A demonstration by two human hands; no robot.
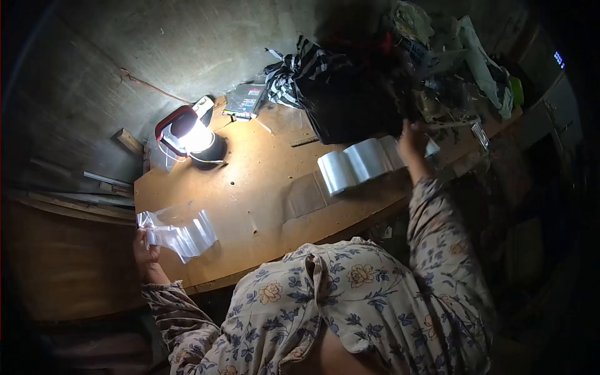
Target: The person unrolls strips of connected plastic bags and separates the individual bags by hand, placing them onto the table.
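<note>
At the left end of the wooden table (262, 215), the left hand (146, 253) pinches a clear plastic strip (184, 239).
Its fingers are closed narrowly on the strip's left end, while the rest spreads in loose, shiny folds over the tabletop; the right hand (414, 147) is well apart, at the right end of a row of glossy plastic rolls (356, 164), its fingers too small and blurred to tell how far open they are or whether they grip anything. Just behind the rolls sits a black bag (340, 103); farther left, a lit lantern (199, 137) stands near the grey wall (206, 50), a flat box (245, 100) lying between lantern and bag.
</note>
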